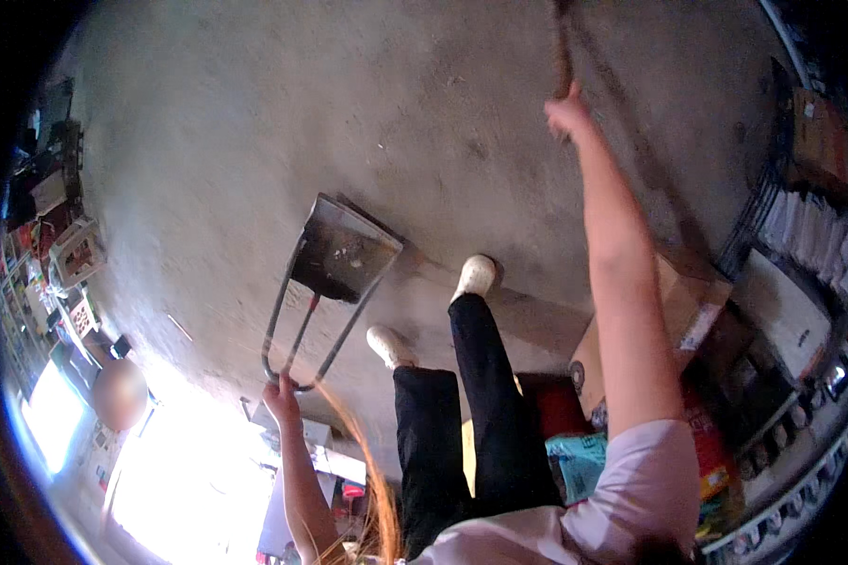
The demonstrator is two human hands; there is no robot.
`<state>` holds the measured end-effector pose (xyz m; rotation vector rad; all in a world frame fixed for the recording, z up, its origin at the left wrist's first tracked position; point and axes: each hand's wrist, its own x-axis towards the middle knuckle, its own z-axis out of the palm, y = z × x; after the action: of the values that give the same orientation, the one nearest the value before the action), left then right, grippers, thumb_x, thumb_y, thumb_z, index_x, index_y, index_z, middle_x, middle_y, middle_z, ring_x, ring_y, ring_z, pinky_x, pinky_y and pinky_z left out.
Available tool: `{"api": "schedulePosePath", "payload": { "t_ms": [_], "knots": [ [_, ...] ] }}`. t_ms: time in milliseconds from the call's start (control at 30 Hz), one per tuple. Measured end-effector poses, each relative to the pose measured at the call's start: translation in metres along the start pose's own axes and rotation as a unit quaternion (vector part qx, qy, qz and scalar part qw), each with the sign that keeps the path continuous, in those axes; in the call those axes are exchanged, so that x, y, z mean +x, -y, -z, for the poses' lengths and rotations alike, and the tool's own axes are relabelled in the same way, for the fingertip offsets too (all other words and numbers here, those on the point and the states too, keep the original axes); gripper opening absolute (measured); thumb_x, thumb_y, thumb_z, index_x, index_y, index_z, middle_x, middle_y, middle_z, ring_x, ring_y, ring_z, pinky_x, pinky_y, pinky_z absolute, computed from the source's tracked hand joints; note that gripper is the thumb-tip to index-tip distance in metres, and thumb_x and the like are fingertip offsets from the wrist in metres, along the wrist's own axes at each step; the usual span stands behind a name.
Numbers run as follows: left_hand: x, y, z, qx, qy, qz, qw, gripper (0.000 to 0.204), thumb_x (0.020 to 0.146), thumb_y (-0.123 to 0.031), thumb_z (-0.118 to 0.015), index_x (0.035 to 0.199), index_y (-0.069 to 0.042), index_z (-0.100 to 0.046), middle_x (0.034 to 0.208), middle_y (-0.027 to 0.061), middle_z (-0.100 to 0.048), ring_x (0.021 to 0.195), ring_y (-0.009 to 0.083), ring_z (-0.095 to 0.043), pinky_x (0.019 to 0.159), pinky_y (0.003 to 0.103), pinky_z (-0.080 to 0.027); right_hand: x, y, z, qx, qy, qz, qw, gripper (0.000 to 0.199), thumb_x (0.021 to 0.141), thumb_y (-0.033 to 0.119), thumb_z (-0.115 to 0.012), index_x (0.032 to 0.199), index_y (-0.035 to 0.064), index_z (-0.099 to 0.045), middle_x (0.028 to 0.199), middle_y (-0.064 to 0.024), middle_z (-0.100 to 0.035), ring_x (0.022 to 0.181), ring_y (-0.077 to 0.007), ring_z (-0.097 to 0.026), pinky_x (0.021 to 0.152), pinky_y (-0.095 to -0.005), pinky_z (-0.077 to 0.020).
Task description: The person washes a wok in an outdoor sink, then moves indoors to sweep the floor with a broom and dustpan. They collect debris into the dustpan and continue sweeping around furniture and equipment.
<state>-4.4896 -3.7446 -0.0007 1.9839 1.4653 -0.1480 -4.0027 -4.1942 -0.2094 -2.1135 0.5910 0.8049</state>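
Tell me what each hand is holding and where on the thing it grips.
Left hand: the dustpan, by the end of its looped handle. Right hand: a stick, near its lower end; its top runs out of view.

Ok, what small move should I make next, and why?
Perhaps bring the stick back toward the dustpan: your right hand holds it well off to the side, its far end out of view, while your left hand grips the dustpan, which has pale bits inside.
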Motion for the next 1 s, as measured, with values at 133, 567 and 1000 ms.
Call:
{"api": "schedulePosePath", "payload": {
  "t_ms": [133,567,1000],
  "knots": [
    [0.027,-0.014,-0.019,-0.001,0.078,-0.033,0.996,0.033,0.087,-0.025,-0.06,0.065,0.001,-0.057,0.059,0.0038,-0.057,0.055,0.0092,-0.05,0.052,0.026,-0.04,-0.127,-0.099,-0.069,-0.14,0.028,0.008,0.99,0.088,0.079,0.009,-0.056,0.144,0.0197,0.001,0.117,-0.0235,-0.054,0.105,-0.0371,-0.056,0.089,-0.0455,-0.0434],
    [0.037,0.001,-0.021,-0.009,0.127,-0.1,0.987,0.035,0.083,-0.027,-0.064,0.067,0.003,-0.058,0.055,0.0056,-0.057,0.053,0.0114,-0.051,0.051,0.03,-0.042,-0.585,-0.161,-0.13,0.111,0.22,-0.127,0.961,0.089,0.073,-0.001,-0.057,0.145,0.0232,-0.011,0.108,-0.0167,-0.055,0.062,-0.0208,-0.058,0.053,-0.0327,-0.0476],
    [0.069,0.028,-0.002,0.035,0.159,-0.22,0.962,0.039,0.083,-0.034,-0.062,0.071,0.003,-0.063,0.058,0.009,-0.061,0.055,0.0146,-0.058,0.053,0.031,-0.046,-0.526,-0.318,-0.151,0.533,-0.061,-0.272,0.799,0.011,0.075,0.004,-0.054,0.084,0.007,-0.048,0.055,-0.0031,-0.043,0.046,-0.0167,-0.049,0.043,-0.0324,-0.043]
  ]
}}
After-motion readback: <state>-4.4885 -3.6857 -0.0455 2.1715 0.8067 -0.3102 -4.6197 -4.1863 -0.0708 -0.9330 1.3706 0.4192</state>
